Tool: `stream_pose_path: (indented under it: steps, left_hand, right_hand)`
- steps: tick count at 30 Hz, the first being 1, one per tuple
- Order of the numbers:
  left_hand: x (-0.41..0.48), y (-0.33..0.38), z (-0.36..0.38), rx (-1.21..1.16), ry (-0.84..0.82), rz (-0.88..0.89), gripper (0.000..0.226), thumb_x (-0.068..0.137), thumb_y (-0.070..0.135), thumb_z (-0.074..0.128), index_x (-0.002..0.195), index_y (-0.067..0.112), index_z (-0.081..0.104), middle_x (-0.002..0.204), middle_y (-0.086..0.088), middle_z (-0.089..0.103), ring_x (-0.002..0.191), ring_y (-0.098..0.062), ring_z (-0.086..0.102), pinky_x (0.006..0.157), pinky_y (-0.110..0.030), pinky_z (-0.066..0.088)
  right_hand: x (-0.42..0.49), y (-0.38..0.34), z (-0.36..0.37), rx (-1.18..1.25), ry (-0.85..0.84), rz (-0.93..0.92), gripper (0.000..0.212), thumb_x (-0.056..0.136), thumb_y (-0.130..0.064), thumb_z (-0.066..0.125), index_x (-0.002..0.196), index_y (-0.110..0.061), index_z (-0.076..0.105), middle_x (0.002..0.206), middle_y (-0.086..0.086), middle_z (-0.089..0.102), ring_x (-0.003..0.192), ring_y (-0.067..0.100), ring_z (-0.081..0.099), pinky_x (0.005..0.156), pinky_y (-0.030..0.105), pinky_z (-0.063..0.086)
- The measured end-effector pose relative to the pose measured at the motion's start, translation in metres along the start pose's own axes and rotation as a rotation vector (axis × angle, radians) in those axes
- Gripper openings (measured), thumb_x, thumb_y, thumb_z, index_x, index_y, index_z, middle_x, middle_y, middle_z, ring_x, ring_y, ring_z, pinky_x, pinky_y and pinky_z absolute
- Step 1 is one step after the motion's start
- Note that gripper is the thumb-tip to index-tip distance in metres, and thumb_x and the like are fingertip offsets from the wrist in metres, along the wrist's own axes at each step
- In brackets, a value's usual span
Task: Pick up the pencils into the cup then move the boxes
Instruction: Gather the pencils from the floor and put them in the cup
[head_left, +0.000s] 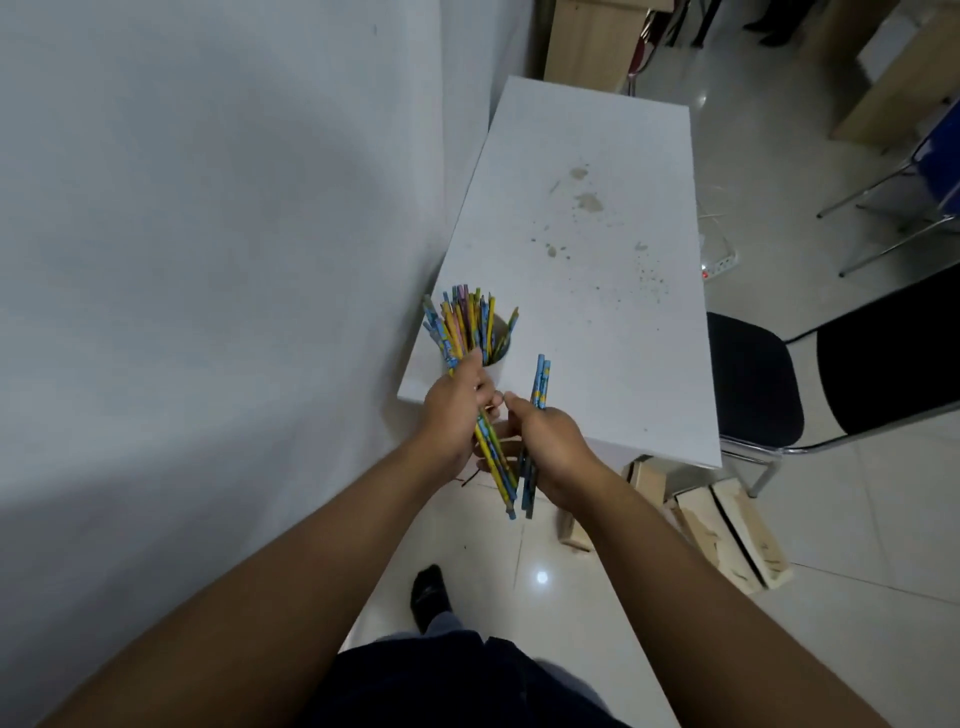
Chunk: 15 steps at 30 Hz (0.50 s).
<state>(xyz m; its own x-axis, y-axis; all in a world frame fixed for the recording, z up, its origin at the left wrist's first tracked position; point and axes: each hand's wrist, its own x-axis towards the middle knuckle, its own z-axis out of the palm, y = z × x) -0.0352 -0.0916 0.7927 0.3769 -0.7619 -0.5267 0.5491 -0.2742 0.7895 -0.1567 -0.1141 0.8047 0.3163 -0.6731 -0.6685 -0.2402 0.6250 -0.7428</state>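
1. The desk (597, 338) is white and long. Its left side is just beside the wall (208, 260).
2. Brown stains (589, 201) and little dots mark the desk's top.
3. A white cup (498, 373) stands on the near left corner of the desk. It is full of colourful pencils (467, 317).
4. The floor (857, 649) has shiny pale tiles.
5. Wooden boxes (727, 540) lie on the floor by the desk's near right corner.
6. A black chair (753, 384) stands on the floor, right of the desk.
7. A white power strip (719, 265) lies on the floor farther back.

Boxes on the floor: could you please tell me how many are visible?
4 boxes: one under the near edge of the table, one beside the right arm, and two side by side further right. More may hide beneath.
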Motion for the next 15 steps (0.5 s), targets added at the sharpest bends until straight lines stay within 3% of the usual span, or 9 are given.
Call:
stream_pose_path:
  steps: [2, 6, 8, 10, 12, 15]
  left_hand:
    - [0.023, 0.015, 0.003, 0.065, -0.015, 0.072, 0.050, 0.100, 0.049, 0.056, 0.059, 0.024, 0.043, 0.058, 0.001, 0.037, 0.056, -0.015, 0.048, 0.067, -0.035, 0.049]
    - [0.067, 0.045, 0.006, 0.150, 0.023, 0.193, 0.051, 0.098, 0.055, 0.050, 0.057, 0.026, 0.043, 0.062, -0.004, 0.040, 0.058, -0.015, 0.051, 0.064, -0.031, 0.050]
    - [0.086, 0.057, 0.006, 0.194, 0.085, 0.249, 0.056, 0.100, 0.055, 0.047, 0.052, 0.027, 0.045, 0.064, -0.008, 0.045, 0.058, -0.016, 0.051, 0.064, -0.031, 0.048]
    - [0.108, 0.069, 0.008, 0.241, 0.140, 0.314, 0.061, 0.100, 0.058, 0.041, 0.048, 0.026, 0.044, 0.058, -0.004, 0.050, 0.057, -0.018, 0.050, 0.068, -0.032, 0.049]
    - [0.126, 0.078, 0.010, 0.239, 0.186, 0.383, 0.061, 0.102, 0.058, 0.039, 0.050, 0.026, 0.044, 0.053, 0.000, 0.051, 0.054, -0.016, 0.052, 0.064, -0.024, 0.052]
    - [0.150, 0.084, 0.013, 0.217, 0.295, 0.442, 0.055, 0.104, 0.053, 0.041, 0.060, 0.020, 0.046, 0.054, 0.001, 0.052, 0.051, -0.012, 0.054, 0.056, -0.018, 0.050]
  right_hand:
    - [0.019, -0.017, 0.006, -0.036, 0.040, -0.045, 0.047, 0.107, -0.044, 0.053, 0.104, -0.002, 0.074, 0.094, 0.018, 0.081, 0.088, 0.038, 0.080, 0.087, 0.055, 0.065]
    - [0.062, -0.049, 0.010, -0.033, 0.158, -0.115, 0.055, 0.109, -0.050, 0.048, 0.084, -0.008, 0.072, 0.072, 0.003, 0.077, 0.062, 0.014, 0.075, 0.066, 0.040, 0.063]
    - [0.082, -0.064, 0.010, 0.040, 0.213, -0.151, 0.059, 0.108, -0.051, 0.050, 0.072, -0.008, 0.066, 0.060, 0.006, 0.068, 0.053, 0.017, 0.068, 0.062, 0.038, 0.064]
    - [0.105, -0.083, 0.009, 0.060, 0.269, -0.191, 0.058, 0.104, -0.055, 0.055, 0.062, -0.015, 0.049, 0.048, 0.000, 0.050, 0.043, 0.017, 0.050, 0.050, 0.034, 0.050]
    - [0.123, -0.101, 0.011, 0.089, 0.319, -0.224, 0.055, 0.097, -0.059, 0.061, 0.065, -0.020, 0.038, 0.053, 0.001, 0.038, 0.045, 0.018, 0.037, 0.054, 0.034, 0.037]
    - [0.149, -0.121, 0.019, 0.102, 0.352, -0.278, 0.051, 0.090, -0.059, 0.063, 0.070, -0.019, 0.037, 0.065, 0.010, 0.037, 0.057, 0.020, 0.040, 0.061, 0.038, 0.037]
